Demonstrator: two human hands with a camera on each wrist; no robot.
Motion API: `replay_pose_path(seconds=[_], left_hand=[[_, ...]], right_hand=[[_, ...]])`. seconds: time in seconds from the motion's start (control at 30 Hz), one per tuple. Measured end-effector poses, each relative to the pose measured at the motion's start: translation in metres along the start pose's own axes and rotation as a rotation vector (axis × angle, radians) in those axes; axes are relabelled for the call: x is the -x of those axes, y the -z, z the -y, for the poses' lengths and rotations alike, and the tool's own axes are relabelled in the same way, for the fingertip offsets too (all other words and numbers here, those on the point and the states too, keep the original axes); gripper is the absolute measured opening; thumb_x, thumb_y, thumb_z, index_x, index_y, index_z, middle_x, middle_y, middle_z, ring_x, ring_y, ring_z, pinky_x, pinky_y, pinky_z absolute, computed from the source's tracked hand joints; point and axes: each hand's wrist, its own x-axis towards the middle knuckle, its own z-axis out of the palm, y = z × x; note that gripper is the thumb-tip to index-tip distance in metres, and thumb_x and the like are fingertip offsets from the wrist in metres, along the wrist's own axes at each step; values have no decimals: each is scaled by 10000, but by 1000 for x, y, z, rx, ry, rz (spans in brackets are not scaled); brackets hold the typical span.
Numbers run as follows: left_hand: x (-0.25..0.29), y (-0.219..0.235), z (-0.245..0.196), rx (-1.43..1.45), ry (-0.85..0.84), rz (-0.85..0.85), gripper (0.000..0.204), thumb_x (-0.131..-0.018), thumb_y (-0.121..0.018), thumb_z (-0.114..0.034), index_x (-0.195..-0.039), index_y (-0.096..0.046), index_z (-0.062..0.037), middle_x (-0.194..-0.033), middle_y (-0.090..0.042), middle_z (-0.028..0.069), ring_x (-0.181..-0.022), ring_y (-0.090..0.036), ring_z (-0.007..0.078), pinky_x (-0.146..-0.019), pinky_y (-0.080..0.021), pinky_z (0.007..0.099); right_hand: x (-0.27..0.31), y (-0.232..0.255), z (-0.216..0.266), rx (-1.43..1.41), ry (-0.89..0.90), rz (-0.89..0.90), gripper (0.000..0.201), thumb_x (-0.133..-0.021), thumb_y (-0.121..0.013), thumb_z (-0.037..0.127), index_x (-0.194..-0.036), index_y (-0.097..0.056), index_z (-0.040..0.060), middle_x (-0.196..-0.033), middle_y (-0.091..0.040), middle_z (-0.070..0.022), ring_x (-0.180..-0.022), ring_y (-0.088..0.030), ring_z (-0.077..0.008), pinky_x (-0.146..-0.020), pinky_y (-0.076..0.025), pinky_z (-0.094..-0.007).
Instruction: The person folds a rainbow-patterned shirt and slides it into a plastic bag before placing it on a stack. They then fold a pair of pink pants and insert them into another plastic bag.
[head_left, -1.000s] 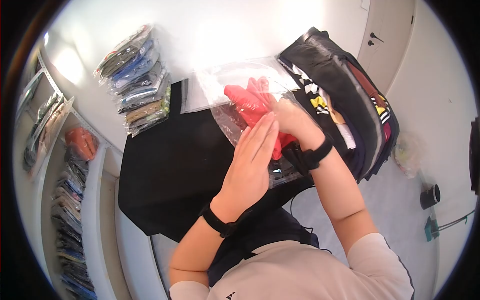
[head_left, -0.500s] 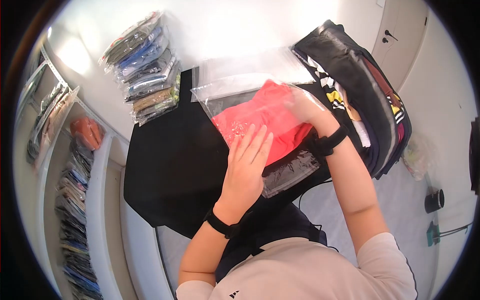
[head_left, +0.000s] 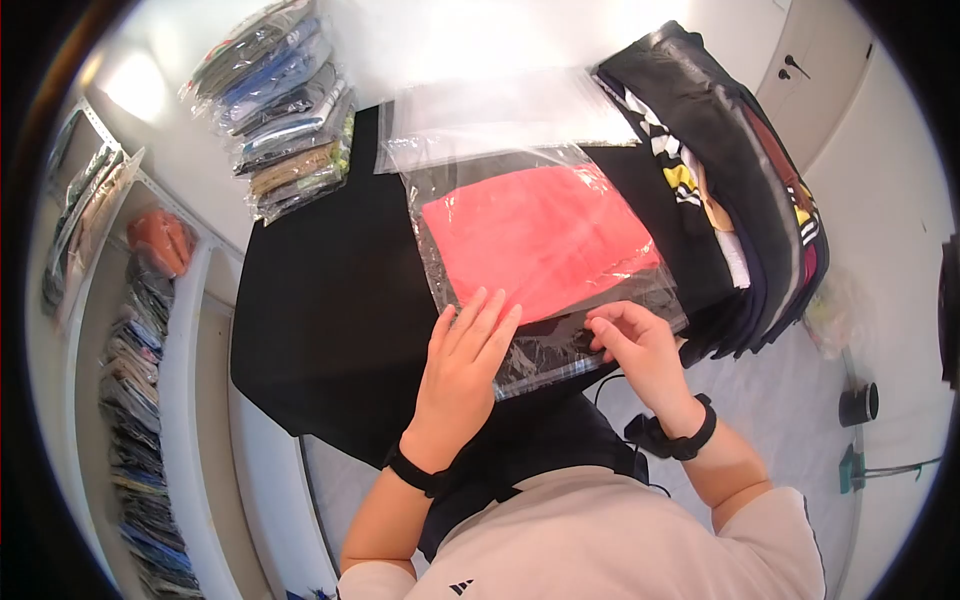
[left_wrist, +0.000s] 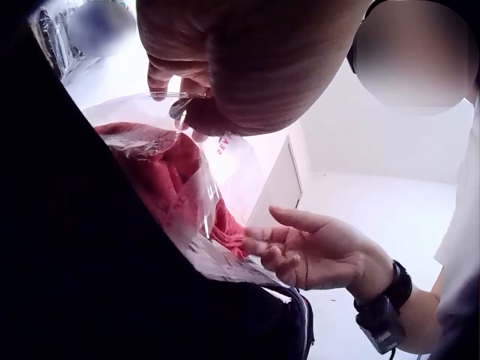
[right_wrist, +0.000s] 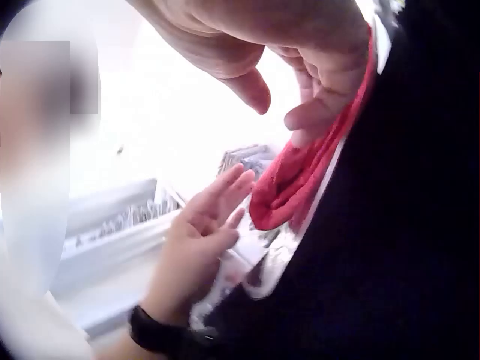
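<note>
A folded coral-red garment (head_left: 540, 240) lies flat inside a clear plastic bag (head_left: 560, 350) on the black-covered table. My left hand (head_left: 460, 360) rests its straight fingers over the bag's lower left part, at the garment's near edge. In the left wrist view a bright gap shows between the thumb and fingers of this left hand (left_wrist: 255, 60), beside the plastic's edge. My right hand (head_left: 640, 350) hovers at the bag's near right edge, fingers loosely bent. Its thumb and fingers stand apart in the right wrist view, close to the red cloth (right_wrist: 289, 184).
Flat clear bags (head_left: 500, 115) lie behind the filled one. At the back left stands a stack of bagged clothes (head_left: 290, 110); dark and striped garments (head_left: 730, 170) are heaped on the right. Shelves (head_left: 205, 400) with bagged clothes line the left wall.
My right hand has come out of the bag and back to its near right edge. The garment, bunched at first, now lies spread flat inside. My left hand has moved down the bag.
</note>
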Motion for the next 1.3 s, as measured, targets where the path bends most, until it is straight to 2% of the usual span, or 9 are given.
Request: replay_pose_path(seconds=[0.03, 0.07, 0.13, 0.27, 0.43, 0.57, 0.73, 1.1, 1.3], left_hand=[[3, -2, 0, 5, 6, -10, 529, -726, -502, 96, -1238, -530, -33, -1287, -508, 141, -1239, -447, 291, -1029, -318, 469], [5, -4, -1, 10, 10, -19, 529, -727, -503, 97, -1238, -532, -35, -1284, -511, 142, -1233, -453, 294, -1023, -327, 466], [8, -6, 0, 24, 15, -17, 529, -727, -503, 102, -1238, -534, -37, -1282, -512, 145, -1230, -456, 298, -1018, -334, 464], [13, -8, 3, 14, 46, -34, 529, -721, -508, 109, -1228, -542, -39, -1279, -513, 152, -1222, -459, 312, -1008, -345, 462], [11, 5, -20, -72, -10, -181, 379, -688, -635, -32, -1065, -594, -20, -1134, -555, 158, -1096, -519, 325, -914, -419, 398], [13, -19, -52, 217, -29, 156, 379, -675, -687, -76, -1022, -592, 43, -1094, -538, 165, -1077, -520, 305, -856, -454, 420], [10, -57, -40, -226, 82, 211, 684, -699, -691, -154, -1288, -412, 55, -1342, -379, 249, -1269, -352, 359, -1026, -310, 451], [15, -64, -39, -313, 69, 190, 670, -696, -685, -201, -1278, -445, 27, -1366, -374, 236, -1274, -356, 357, -1032, -307, 450], [15, -63, -40, -314, 68, 222, 589, -702, -675, -213, -1202, -490, 37, -1315, -420, 225, -1278, -344, 372, -1025, -312, 462]], right_hand=[[4, 0, 0, -259, -270, 63, 187, -914, -547, 109, -1052, -578, -13, -1040, -631, -140, -891, -637, -195, -717, -501, -243], [4, 0, -2, -264, -281, 56, 187, -914, -547, 109, -1052, -578, -13, -1040, -631, -140, -891, -637, -195, -717, -501, -243], [-6, 1, -5, -830, -431, 77, 219, -921, -546, 133, -1067, -544, -31, -1010, -628, -169, -865, -644, -205, -694, -529, -248], [-28, -3, -7, -1071, -511, 98, 194, -916, -557, 135, -993, -546, -43, -971, -622, -169, -885, -633, -221, -722, -535, -278], [-40, -16, 0, -1101, -512, 42, 160, -901, -579, 134, -961, -558, -13, -935, -615, -145, -869, -615, -209, -756, -519, -281], [-34, -13, -1, -1006, -496, -20, 143, -891, -593, 130, -953, -565, 5, -921, -601, -120, -911, -596, -208, -768, -507, -284], [-43, -13, 3, -1015, -459, 18, 201, -897, -586, 130, -1006, -523, -26, -997, -566, -146, -943, -590, -248, -801, -515, -294], [-148, -51, -19, -1144, -417, 194, 310, -875, -632, 141, -1074, -458, -22, -1049, -505, -149, -876, -596, -247, -748, -561, -299], [-185, -72, -18, -1150, -513, -38, 277, -909, -554, 97, -1098, -424, -58, -1048, -500, -165, -878, -621, -253, -708, -582, -280]])
